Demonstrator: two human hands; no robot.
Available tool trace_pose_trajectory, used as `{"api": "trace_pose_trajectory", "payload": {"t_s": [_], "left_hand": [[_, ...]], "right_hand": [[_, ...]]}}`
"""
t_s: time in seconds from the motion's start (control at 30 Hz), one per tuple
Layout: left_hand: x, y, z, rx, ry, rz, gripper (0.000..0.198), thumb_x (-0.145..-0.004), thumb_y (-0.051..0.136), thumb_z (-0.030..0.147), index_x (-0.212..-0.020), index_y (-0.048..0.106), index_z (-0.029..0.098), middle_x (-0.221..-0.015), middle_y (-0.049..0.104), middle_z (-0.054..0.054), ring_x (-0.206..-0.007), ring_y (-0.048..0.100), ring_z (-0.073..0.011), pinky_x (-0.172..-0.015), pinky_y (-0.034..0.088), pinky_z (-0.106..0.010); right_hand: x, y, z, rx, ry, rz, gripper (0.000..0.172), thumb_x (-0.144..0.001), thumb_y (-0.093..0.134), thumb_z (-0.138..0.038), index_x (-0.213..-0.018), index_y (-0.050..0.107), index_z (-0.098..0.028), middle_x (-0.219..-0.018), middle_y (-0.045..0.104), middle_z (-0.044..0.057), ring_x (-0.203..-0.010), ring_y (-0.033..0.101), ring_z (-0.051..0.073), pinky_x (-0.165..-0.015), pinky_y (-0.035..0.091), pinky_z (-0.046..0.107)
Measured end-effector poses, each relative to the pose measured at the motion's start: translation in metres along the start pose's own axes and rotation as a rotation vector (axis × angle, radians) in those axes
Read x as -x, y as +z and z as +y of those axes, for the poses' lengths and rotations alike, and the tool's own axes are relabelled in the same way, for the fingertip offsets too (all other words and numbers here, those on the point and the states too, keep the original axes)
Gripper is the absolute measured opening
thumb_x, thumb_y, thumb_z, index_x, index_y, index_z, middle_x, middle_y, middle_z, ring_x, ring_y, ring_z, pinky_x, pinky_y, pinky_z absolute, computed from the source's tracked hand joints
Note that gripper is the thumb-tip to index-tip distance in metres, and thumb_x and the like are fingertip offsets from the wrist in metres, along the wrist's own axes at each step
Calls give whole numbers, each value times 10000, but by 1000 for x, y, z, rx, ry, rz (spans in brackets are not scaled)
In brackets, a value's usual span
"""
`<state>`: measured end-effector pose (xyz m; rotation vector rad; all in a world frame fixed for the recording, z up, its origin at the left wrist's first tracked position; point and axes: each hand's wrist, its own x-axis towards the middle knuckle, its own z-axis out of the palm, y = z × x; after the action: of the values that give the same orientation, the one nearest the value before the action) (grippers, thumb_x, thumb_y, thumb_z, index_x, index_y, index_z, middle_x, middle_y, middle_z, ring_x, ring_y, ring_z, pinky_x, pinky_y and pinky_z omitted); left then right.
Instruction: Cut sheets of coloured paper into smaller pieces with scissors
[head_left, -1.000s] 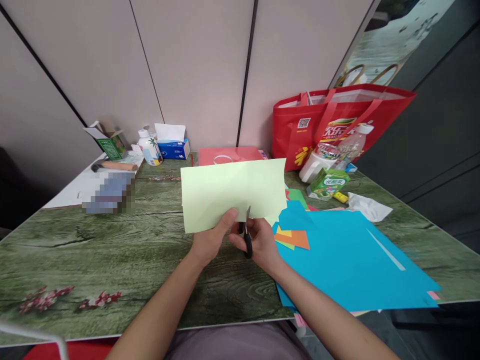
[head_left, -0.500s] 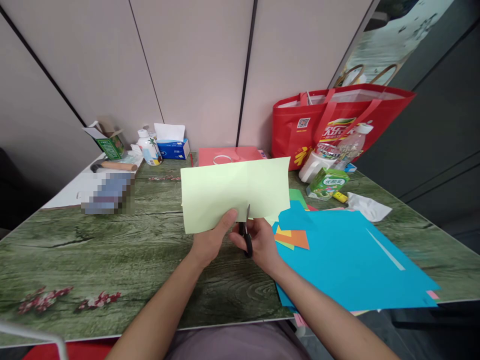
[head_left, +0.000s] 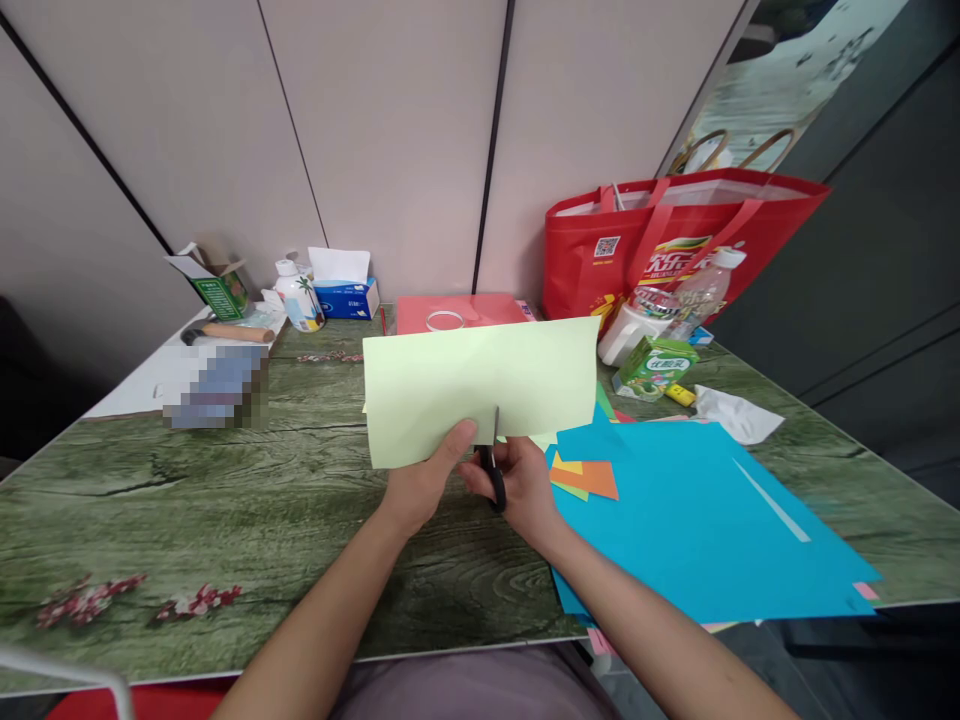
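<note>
A pale yellow-green sheet of paper (head_left: pixel 442 385) is held up above the table, tilted toward me. My left hand (head_left: pixel 424 485) is closed on its lower edge, thumb in front and fingers hidden behind. Black-handled scissors (head_left: pixel 495 480) sit in my right hand (head_left: pixel 529 490), its fingers at the handles. One blade points upward in front of the paper, at the lower edge just right of my left thumb; the other blade is hidden. Large blue sheets (head_left: pixel 690 530) lie to the right of my right hand, with orange paper pieces (head_left: pixel 596 477) on top.
At the back right stand a red bag (head_left: pixel 600 250), a plastic bottle (head_left: pixel 705 290), a white cup (head_left: pixel 630 335) and a green carton (head_left: pixel 656 367). Back left are a hammer (head_left: pixel 232 332), a blue tissue box (head_left: pixel 349 298) and a white bottle (head_left: pixel 300 297). A pink folder (head_left: pixel 487 312) lies behind the paper.
The right part of the paper has swung a little outward to the right. Both hands and the scissors stay almost where they were.
</note>
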<state>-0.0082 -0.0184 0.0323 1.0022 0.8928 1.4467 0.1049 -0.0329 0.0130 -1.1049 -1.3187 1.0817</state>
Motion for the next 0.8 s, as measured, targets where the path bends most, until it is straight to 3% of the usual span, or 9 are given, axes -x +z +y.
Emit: {"api": "trace_pose_trajectory", "payload": {"t_s": [0.1,0.27,0.8], "left_hand": [[0,-2,-3,-45,45,-58,374,-675,676,342,-1026,638,219,-1054,662,-42,-1051,560,-217,-982,390,-375],[0,-3,-6,-46,31,-59,377,-671,682,329,-1026,643,206,-1063,659,-48,-1016,576,-219,-945,427,-369],[2,-2,-7,-3,29,-64,405,-668,688,309,-1055,627,208,-1078,656,-48,-1038,568,-226,-960,416,-376]], "right_hand": [[-1,0,0,18,-2,-3,250,-587,705,-261,-661,482,-178,-515,539,-27,-475,482,118,-472,406,225],[-2,-1,0,20,-36,-13,203,-604,694,-289,-622,545,-152,-567,578,3,-553,524,149,-537,444,246],[-2,-2,-3,23,-39,0,196,-603,675,-273,-572,524,-152,-525,554,0,-509,486,128,-498,435,236]]}}
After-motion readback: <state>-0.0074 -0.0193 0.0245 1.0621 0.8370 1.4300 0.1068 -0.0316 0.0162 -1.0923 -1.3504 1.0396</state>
